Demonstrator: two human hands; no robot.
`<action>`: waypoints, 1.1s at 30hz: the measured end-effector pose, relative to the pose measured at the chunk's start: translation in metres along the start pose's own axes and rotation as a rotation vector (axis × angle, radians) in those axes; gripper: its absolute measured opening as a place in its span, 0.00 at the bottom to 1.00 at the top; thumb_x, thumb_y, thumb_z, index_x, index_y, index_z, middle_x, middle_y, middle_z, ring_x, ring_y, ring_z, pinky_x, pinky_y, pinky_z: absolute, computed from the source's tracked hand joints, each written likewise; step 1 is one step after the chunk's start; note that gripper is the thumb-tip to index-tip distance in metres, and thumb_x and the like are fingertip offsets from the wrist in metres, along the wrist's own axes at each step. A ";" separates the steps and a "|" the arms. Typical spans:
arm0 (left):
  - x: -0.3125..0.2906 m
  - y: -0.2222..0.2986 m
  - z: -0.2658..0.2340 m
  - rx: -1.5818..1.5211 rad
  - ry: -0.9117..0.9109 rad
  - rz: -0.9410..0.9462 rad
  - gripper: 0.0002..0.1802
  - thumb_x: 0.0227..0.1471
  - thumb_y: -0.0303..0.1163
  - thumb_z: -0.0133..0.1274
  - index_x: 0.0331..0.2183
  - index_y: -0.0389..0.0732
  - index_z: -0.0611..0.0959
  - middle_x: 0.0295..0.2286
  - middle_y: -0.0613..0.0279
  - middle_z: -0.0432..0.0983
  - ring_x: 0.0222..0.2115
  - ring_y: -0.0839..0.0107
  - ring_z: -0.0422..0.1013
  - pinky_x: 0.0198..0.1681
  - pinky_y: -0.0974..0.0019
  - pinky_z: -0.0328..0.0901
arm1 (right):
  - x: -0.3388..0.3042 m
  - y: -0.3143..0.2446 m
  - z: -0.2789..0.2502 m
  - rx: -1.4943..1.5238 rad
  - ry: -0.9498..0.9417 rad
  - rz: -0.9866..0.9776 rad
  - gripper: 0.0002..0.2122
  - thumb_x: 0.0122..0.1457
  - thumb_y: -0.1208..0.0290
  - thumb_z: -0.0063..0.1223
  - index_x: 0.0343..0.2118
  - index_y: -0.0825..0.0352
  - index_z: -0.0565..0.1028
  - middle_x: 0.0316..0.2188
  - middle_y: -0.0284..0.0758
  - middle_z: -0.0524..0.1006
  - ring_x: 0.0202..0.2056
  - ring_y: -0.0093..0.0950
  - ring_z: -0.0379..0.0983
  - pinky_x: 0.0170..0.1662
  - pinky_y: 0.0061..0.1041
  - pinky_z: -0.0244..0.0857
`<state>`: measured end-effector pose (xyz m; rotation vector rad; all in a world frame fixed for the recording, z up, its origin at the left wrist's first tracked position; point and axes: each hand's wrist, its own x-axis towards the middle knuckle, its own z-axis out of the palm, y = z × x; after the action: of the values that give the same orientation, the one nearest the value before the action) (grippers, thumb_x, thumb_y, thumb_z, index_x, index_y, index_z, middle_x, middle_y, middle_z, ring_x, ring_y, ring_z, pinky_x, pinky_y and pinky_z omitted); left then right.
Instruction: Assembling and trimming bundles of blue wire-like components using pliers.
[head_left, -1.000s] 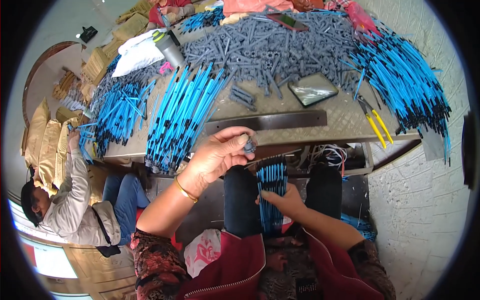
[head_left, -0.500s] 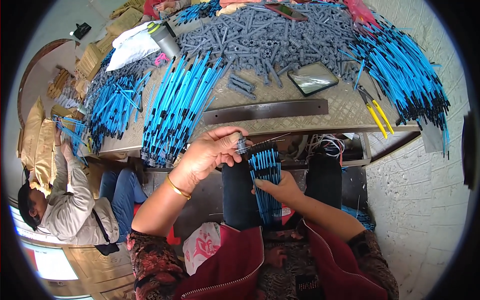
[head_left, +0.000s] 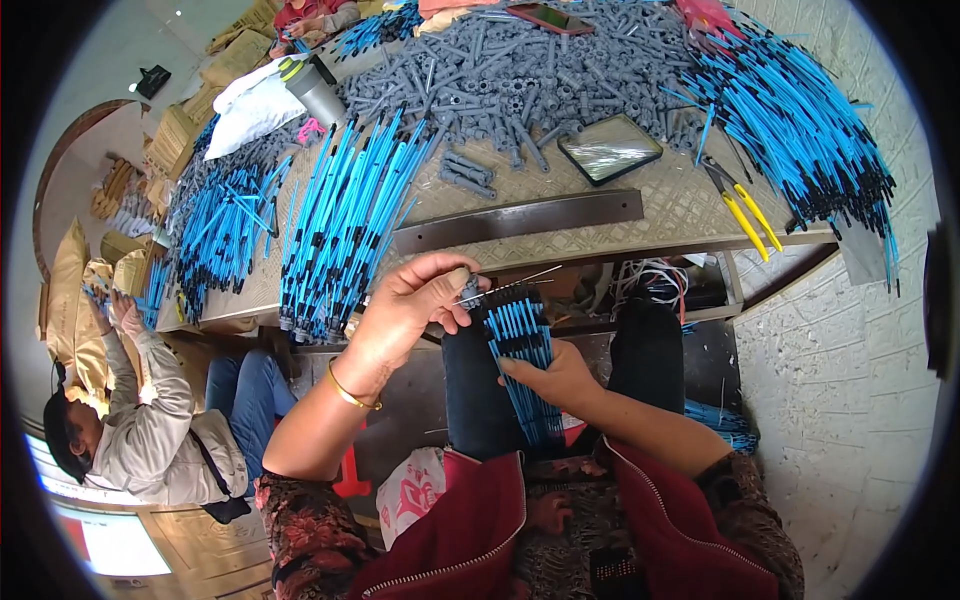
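Note:
My left hand (head_left: pixel 415 305), with a gold bangle at its wrist, pinches a small grey plastic fitting (head_left: pixel 469 288) between thumb and fingers. Thin metal wires (head_left: pixel 535 274) reach rightward from beside the fitting, passing over the bundle's upper end; where they are fixed is hidden. A flat bundle of thin blue rods with black ends (head_left: pixel 520 345) is gripped in my right hand (head_left: pixel 550 378), thumb across its front. Both hands are above my lap, close together in front of the table edge, and the bundle's top lies just right of the fitting.
A large heap of grey fittings (head_left: pixel 530 75) covers the table's far part. Blue rods lie in piles at left (head_left: pixel 350 210) and right (head_left: pixel 800 130). Nearer are a dark bar (head_left: pixel 520 220), a black-rimmed tray (head_left: pixel 610 150) and yellow-handled pliers (head_left: pixel 745 215). A co-worker (head_left: pixel 150 430) sits at left.
My left hand, still pinching the fitting, has shifted slightly left and the wires sit differently. My right hand keeps its grip on the bundle. The whole view has shifted slightly; the co-worker's hands have moved.

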<state>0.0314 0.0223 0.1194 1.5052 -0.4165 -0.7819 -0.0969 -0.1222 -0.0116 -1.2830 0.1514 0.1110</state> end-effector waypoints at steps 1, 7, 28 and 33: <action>-0.001 0.001 0.001 0.056 -0.007 0.029 0.13 0.51 0.25 0.50 0.42 0.36 0.75 0.35 0.55 0.76 0.25 0.77 0.73 0.26 0.78 0.67 | 0.000 0.000 0.000 -0.019 0.003 -0.016 0.08 0.54 0.69 0.55 0.33 0.68 0.74 0.25 0.31 0.77 0.28 0.17 0.72 0.33 0.17 0.67; -0.003 0.000 0.007 0.166 -0.046 0.144 0.14 0.46 0.18 0.53 0.38 0.39 0.75 0.33 0.68 0.76 0.24 0.85 0.66 0.28 0.80 0.62 | -0.002 -0.001 0.004 -0.020 0.009 -0.062 0.08 0.54 0.69 0.55 0.32 0.67 0.74 0.26 0.30 0.76 0.28 0.16 0.72 0.32 0.17 0.66; -0.004 -0.010 0.004 0.076 0.045 0.082 0.18 0.45 0.17 0.55 0.42 0.36 0.77 0.32 0.64 0.76 0.31 0.80 0.70 0.36 0.76 0.66 | 0.013 0.003 -0.007 -0.021 -0.128 -0.061 0.15 0.59 0.58 0.46 0.32 0.68 0.73 0.25 0.29 0.74 0.28 0.17 0.70 0.32 0.18 0.65; -0.008 -0.011 0.006 0.094 0.040 0.093 0.20 0.44 0.15 0.54 0.43 0.34 0.76 0.35 0.59 0.76 0.34 0.74 0.72 0.39 0.72 0.68 | 0.015 0.001 -0.007 -0.006 -0.212 -0.017 0.18 0.59 0.53 0.43 0.34 0.68 0.72 0.27 0.30 0.73 0.29 0.18 0.70 0.34 0.20 0.65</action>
<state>0.0198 0.0250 0.1111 1.5747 -0.4949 -0.6658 -0.0831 -0.1289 -0.0173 -1.2696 -0.0414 0.2317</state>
